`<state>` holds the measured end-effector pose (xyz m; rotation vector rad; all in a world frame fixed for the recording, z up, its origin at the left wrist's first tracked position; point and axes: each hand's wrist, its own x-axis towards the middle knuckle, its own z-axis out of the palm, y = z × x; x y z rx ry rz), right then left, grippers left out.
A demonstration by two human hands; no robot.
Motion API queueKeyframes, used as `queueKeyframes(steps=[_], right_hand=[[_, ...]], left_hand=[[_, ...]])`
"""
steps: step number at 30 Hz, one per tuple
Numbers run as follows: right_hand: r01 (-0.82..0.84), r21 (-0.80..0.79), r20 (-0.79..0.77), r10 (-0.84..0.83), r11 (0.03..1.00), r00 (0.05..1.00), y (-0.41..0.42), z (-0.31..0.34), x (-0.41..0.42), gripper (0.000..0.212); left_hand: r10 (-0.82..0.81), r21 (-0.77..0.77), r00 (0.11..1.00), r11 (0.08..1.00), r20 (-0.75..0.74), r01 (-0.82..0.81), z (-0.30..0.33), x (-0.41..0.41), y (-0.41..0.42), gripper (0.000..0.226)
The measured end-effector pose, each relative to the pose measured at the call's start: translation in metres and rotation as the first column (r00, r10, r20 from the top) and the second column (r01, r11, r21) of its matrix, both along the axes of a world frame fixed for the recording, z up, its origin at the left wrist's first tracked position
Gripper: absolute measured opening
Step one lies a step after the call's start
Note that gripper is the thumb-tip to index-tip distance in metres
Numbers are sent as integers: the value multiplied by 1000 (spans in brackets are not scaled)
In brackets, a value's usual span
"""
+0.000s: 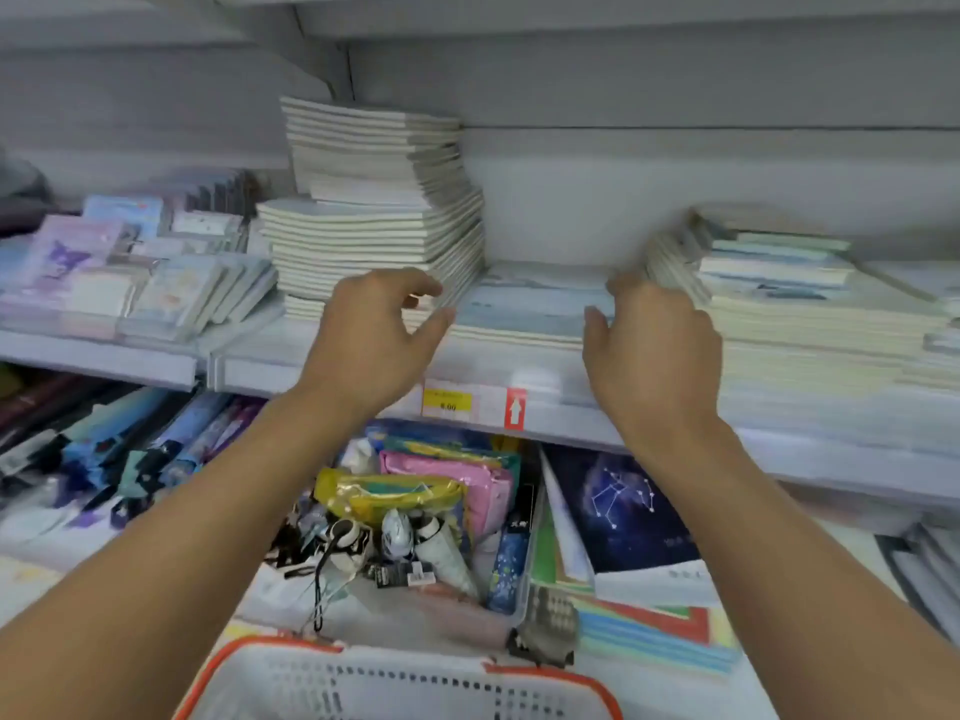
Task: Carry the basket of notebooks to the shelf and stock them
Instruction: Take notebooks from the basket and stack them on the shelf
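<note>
You are reaching both hands to the shelf [322,368], above the basket [395,683] that is sitting low in front of you, rim just showing. Your left hand [371,337] is empty, fingers loosely curled beside the tall stack [379,215]. Your right hand [652,350] is pressing its fingertips against the leaning right stack [779,293], gripping nothing that can be seen. Between them the low notebooks [530,309] are lying flat in the gap.

You are probably squaring this gap, so be pushing each stack from low down, not the top; the tall one is already stepping out of line and could slide. The room is narrow: stacks on both sides, the shelf lip with its price tag [448,400] under your wrists. Open space is lying only above the low notebooks.
</note>
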<state>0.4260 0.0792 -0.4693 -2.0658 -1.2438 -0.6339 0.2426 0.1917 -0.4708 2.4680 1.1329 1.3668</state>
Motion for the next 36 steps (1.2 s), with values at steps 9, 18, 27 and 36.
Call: queueKeyframes(steps=[9, 18, 27, 36], right_hand=[[-736, -676, -686, 386, -27, 617, -46, -222, -138, 57], [-621, -596, -801, -421, 509, 425, -81, -359, -186, 79], [-647, -536, -808, -553, 543, 205, -59, -378, -196, 54], [-369, 355, -806, 81, 859, -586, -30, -253, -169, 17]], left_hand=[[-496, -672, 477, 658, -726, -339, -165, -175, -125, 35], [-529, -685, 437, 597, -727, -417, -159, -200, -151, 58], [-675, -665, 172, 591, -717, -456, -179, -167, -152, 52], [-553, -816, 709, -87, -438, -572, -167, -181, -154, 105]])
